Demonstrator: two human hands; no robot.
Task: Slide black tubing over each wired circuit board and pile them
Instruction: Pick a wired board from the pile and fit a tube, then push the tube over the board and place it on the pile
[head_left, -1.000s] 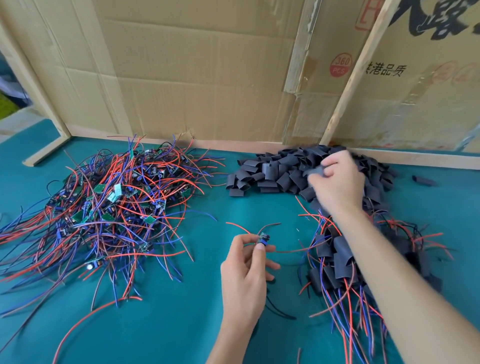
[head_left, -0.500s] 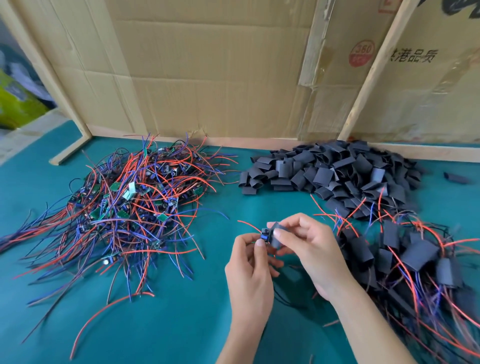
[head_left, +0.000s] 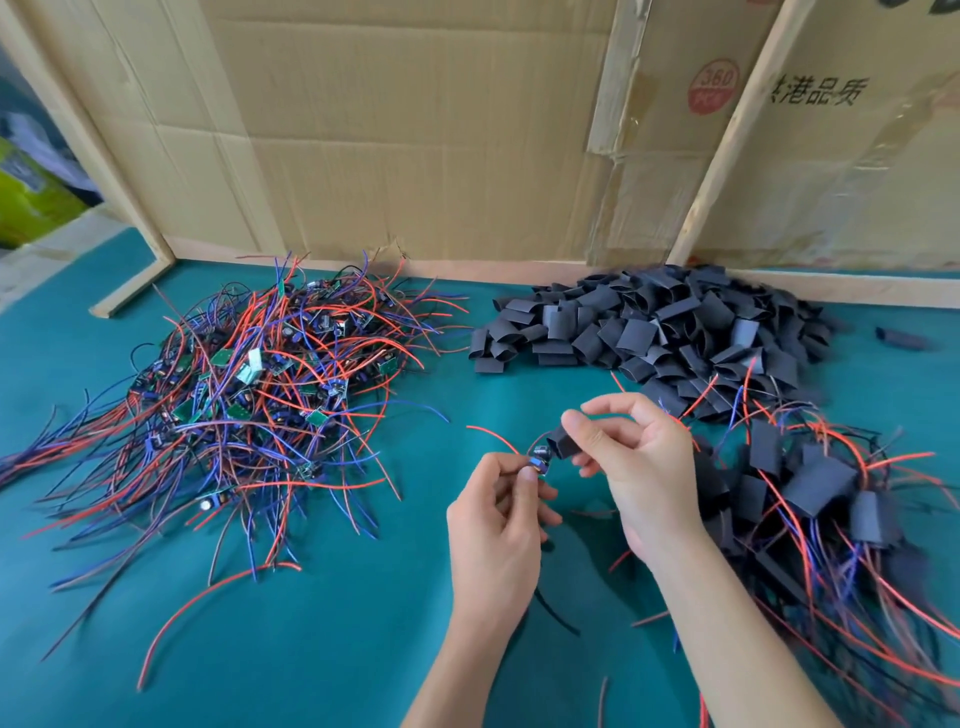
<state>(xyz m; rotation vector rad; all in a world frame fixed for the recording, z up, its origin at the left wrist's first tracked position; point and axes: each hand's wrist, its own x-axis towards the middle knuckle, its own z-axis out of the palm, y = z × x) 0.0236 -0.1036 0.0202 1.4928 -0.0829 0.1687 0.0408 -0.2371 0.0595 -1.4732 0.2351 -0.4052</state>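
Observation:
My left hand (head_left: 498, 519) pinches a small wired circuit board (head_left: 539, 459) above the teal table, its red wire trailing to the left. My right hand (head_left: 634, 462) pinches a short black tube (head_left: 562, 446) right beside the board, its open end touching the board's upper end. A big tangle of bare wired boards (head_left: 249, 395) lies on the left. Loose black tubes (head_left: 654, 327) are heaped at the back right. Boards with tubing on them (head_left: 821, 488) pile up at the right.
Cardboard sheets (head_left: 415, 130) with wooden battens (head_left: 727, 135) wall off the back of the teal table (head_left: 311, 649). One stray tube (head_left: 901, 338) lies at the far right. Loose wires reach toward the front edge on both sides.
My right hand left the tube heap with one tube and came to my left hand. The tube now meets the board, and the view has shifted slightly.

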